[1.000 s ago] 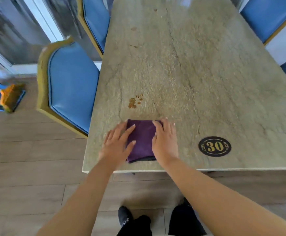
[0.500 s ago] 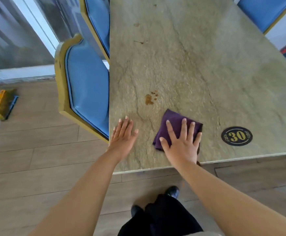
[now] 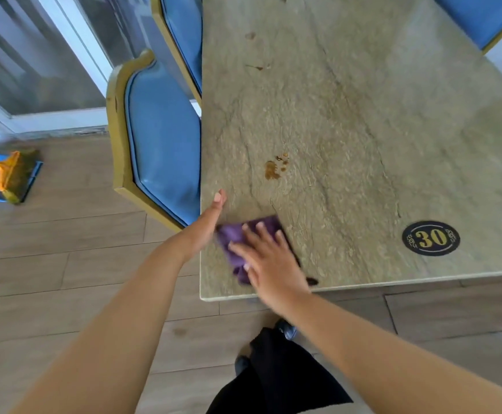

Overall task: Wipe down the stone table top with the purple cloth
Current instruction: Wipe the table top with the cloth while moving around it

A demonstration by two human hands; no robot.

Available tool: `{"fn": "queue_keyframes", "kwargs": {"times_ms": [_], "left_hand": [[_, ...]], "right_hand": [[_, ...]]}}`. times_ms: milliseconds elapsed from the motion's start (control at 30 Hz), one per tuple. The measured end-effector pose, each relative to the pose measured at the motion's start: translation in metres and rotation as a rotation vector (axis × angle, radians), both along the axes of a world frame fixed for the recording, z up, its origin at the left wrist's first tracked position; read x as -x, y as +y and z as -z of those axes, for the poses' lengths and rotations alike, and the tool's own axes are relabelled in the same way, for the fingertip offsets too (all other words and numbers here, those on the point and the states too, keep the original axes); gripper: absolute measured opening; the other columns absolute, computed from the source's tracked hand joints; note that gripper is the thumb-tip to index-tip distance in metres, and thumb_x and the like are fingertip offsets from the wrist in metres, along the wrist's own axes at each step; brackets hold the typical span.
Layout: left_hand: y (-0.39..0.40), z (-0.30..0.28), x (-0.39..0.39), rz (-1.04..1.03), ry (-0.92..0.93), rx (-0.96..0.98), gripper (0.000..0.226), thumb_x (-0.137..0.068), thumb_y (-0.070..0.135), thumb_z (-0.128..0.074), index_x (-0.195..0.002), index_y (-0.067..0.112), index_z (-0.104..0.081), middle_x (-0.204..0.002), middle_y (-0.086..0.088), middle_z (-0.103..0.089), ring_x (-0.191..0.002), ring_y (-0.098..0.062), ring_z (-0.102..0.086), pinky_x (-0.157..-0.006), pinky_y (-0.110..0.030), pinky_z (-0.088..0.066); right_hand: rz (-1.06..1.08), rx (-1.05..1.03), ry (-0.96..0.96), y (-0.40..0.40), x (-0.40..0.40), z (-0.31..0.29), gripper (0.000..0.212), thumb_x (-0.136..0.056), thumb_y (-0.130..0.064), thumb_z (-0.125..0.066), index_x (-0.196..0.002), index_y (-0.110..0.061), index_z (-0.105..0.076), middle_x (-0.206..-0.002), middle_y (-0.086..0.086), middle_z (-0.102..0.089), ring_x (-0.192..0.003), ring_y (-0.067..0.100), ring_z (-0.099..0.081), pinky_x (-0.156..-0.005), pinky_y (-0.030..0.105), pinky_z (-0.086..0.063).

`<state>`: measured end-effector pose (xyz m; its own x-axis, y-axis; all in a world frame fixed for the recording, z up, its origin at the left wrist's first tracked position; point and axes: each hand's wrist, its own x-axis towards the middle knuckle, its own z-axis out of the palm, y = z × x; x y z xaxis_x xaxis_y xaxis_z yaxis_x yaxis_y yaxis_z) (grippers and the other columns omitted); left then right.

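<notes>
The grey-green stone table top (image 3: 363,115) fills the upper right. The purple cloth (image 3: 237,237) lies flat near the table's front left corner. My right hand (image 3: 269,261) presses flat on the cloth with fingers spread, motion-blurred. My left hand (image 3: 208,219) stands edge-on at the table's left border, just left of the cloth, fingers together and holding nothing. A brown stain (image 3: 272,170) with small crumbs sits a little beyond the cloth. Smaller brown marks (image 3: 254,50) lie farther up the table.
A black oval plaque with a gold "30" (image 3: 431,238) sits near the front edge. Blue chairs with gold frames (image 3: 157,138) stand against the left side, another at the far right (image 3: 482,16). A blue dustpan with an orange brush (image 3: 7,176) lies on the wooden floor.
My right hand has slid the cloth leftward toward the front left corner. My left hand has turned from flat on the table to edge-on beside the cloth.
</notes>
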<state>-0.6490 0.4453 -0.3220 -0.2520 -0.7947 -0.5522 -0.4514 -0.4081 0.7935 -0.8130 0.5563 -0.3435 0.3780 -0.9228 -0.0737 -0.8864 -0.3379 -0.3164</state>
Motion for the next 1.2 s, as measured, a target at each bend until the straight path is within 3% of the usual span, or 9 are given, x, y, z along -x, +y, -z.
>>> {"fn": "queue_keyframes", "kwargs": {"times_ms": [67, 233, 433, 567, 700, 867, 1033, 1133, 1200], "left_hand": [[0.005, -0.01, -0.003, 0.004, 0.0, 0.031, 0.074, -0.089, 0.066, 0.005, -0.153, 0.027, 0.003, -0.157, 0.014, -0.01, -0.145, -0.008, -0.01, -0.118, -0.037, -0.004], [0.006, -0.026, -0.006, -0.09, 0.052, 0.094, 0.076, -0.092, 0.06, 0.002, -0.153, 0.019, -0.019, -0.155, -0.001, -0.031, -0.144, -0.017, -0.027, -0.119, -0.037, -0.015], [0.012, -0.021, -0.011, -0.086, -0.117, 0.217, 0.091, -0.077, 0.08, -0.003, -0.146, 0.033, -0.037, -0.153, 0.008, -0.036, -0.143, -0.014, -0.027, -0.117, -0.036, -0.017], [0.01, -0.014, -0.001, -0.068, -0.215, 0.336, 0.08, -0.084, 0.068, -0.008, -0.145, 0.027, -0.041, -0.152, 0.005, -0.037, -0.142, -0.015, -0.029, -0.109, -0.026, -0.019], [-0.01, -0.001, -0.001, 0.065, -0.309, 0.426, 0.057, -0.1, 0.05, -0.021, -0.148, 0.022, -0.035, -0.159, 0.009, -0.021, -0.146, -0.008, -0.015, -0.115, -0.026, -0.012], [-0.042, 0.01, 0.008, 0.21, -0.379, 0.469, 0.059, -0.103, 0.02, -0.034, -0.154, 0.026, -0.007, -0.162, 0.011, 0.003, -0.147, -0.005, 0.006, -0.118, -0.024, 0.001], [-0.056, 0.016, 0.03, 0.229, -0.646, 0.456, 0.062, -0.101, 0.022, -0.028, -0.154, 0.018, 0.005, -0.16, 0.008, 0.017, -0.145, -0.008, 0.02, -0.118, -0.03, 0.013], [-0.048, 0.013, 0.028, 0.208, -0.647, 0.504, 0.055, -0.103, 0.022, -0.024, -0.153, 0.023, -0.002, -0.159, 0.015, 0.009, -0.146, -0.005, 0.01, -0.118, -0.025, 0.007], [-0.052, 0.006, 0.027, 0.075, -0.572, 0.515, 0.048, -0.103, 0.026, -0.028, -0.15, 0.026, -0.025, -0.157, 0.016, -0.015, -0.144, -0.009, -0.013, -0.119, -0.028, -0.01]], "right_hand": [[-0.208, 0.011, -0.061, 0.026, -0.021, 0.004, 0.052, -0.088, -0.027, -0.031, -0.138, -0.037, -0.042, -0.156, -0.001, -0.029, -0.146, 0.028, -0.02, -0.117, 0.051, -0.012], [-0.466, -0.027, -0.073, -0.015, -0.018, 0.001, 0.046, -0.098, -0.023, -0.038, -0.141, -0.04, -0.039, -0.159, -0.01, -0.02, -0.148, 0.013, -0.007, -0.12, 0.038, 0.001], [0.093, -0.052, 0.007, -0.077, -0.003, -0.005, 0.051, -0.102, -0.025, -0.034, -0.149, -0.038, -0.021, -0.162, -0.005, -0.003, -0.149, 0.02, 0.004, -0.119, 0.049, -0.004], [-0.08, -0.013, 0.036, -0.023, -0.019, -0.004, 0.052, -0.097, -0.033, -0.033, -0.148, -0.041, -0.021, -0.162, -0.002, -0.005, -0.149, 0.026, 0.003, -0.118, 0.052, 0.002], [-0.195, 0.052, 0.073, -0.009, 0.021, 0.008, 0.046, -0.098, -0.04, -0.026, -0.144, -0.045, -0.027, -0.159, -0.007, -0.019, -0.148, 0.019, -0.011, -0.12, 0.048, -0.008], [0.212, 0.016, 0.153, -0.065, 0.072, 0.008, 0.053, -0.096, -0.046, -0.012, -0.147, -0.042, -0.023, -0.161, -0.004, -0.01, -0.149, 0.024, -0.003, -0.119, 0.051, -0.003], [0.369, 0.002, 0.181, -0.144, 0.066, 0.009, 0.052, -0.097, -0.049, -0.008, -0.148, -0.046, -0.011, -0.162, 0.001, 0.001, -0.148, 0.028, 0.006, -0.117, 0.055, 0.004], [0.419, -0.071, 0.162, -0.206, 0.056, 0.004, 0.05, -0.1, -0.047, -0.014, -0.149, -0.046, -0.002, -0.161, 0.003, 0.01, -0.147, 0.029, 0.015, -0.116, 0.057, 0.006], [0.449, -0.128, 0.174, -0.225, 0.051, -0.001, 0.051, -0.101, -0.048, -0.014, -0.149, -0.046, 0.003, -0.161, 0.006, 0.015, -0.145, 0.032, 0.018, -0.115, 0.059, 0.006]]}}
